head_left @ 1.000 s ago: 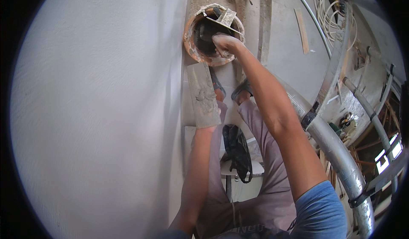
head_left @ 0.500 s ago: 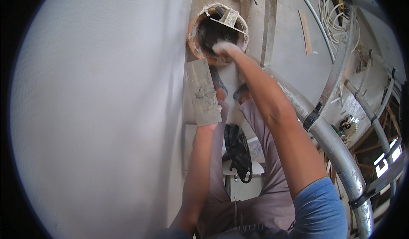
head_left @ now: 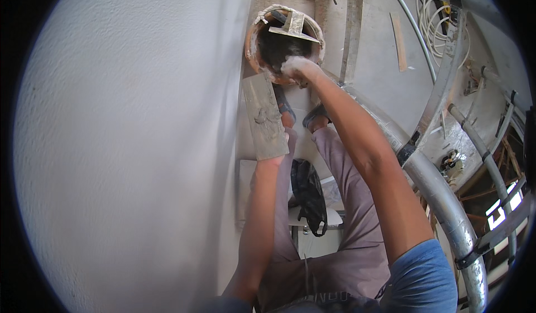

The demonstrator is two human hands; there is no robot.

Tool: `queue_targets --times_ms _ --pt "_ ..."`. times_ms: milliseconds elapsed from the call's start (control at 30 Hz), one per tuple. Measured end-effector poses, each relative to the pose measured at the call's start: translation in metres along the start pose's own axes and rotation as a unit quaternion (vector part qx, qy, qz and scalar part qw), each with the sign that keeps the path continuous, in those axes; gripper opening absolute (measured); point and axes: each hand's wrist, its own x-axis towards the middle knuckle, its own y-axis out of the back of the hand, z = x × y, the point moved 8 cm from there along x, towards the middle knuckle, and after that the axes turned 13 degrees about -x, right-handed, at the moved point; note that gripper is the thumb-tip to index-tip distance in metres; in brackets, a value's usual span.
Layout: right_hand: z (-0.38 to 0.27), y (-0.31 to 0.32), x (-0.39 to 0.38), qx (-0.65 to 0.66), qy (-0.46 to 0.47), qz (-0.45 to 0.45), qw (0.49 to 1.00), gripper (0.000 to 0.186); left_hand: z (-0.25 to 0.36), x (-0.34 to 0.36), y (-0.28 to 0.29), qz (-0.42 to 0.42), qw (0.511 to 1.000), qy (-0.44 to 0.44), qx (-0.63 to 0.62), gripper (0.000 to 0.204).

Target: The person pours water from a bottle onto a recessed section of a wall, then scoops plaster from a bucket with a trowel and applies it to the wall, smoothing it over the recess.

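My left hand (head_left: 272, 161) is closed beneath a grey rectangular plastering float (head_left: 264, 117). The float's flat face is turned up, with a ridge of wet mortar across its middle; its grip is hidden below. Beyond it, against the wall, stands a round orange-brown bucket (head_left: 252, 49) with a crusted rim and dark contents. My right hand (head_left: 302, 69) is over the bucket's near right rim. Its fingers are whitish and smeared by motion, so whether they hold anything is unclear. A second tool, a trowel with a pale handle (head_left: 295, 24), rests across the far part of the bucket's mouth.
A white textured wall (head_left: 128, 145) fills the left side. Curved metal tubes (head_left: 441, 196) run along the right. Between my legs, a black plastic bag (head_left: 309, 193) hangs over a pale stool (head_left: 333, 218). Farther right lie a wood strip (head_left: 398, 40) and coiled white cable (head_left: 432, 28).
My right hand has shifted slightly right and down at the bucket's rim. The trowel in the bucket looks turned a little. The float has moved slightly up in view with my left hand.
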Motion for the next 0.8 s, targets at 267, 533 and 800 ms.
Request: queue_targets --times_ms 267,533,800 --pt "0.017 -0.028 0.013 0.105 -0.11 -0.107 0.983 0.038 -0.004 0.007 -0.021 -0.078 0.995 0.061 -0.017 0.027" --pt "0.086 -0.027 0.051 0.206 -0.088 -0.024 0.974 0.03 -0.024 0.006 -0.034 -0.087 0.988 0.091 -0.092 0.033" --pt "-0.005 0.011 0.001 -0.053 0.092 -0.025 0.994 0.024 -0.004 0.001 -0.001 -0.155 0.983 0.048 -0.088 0.03"
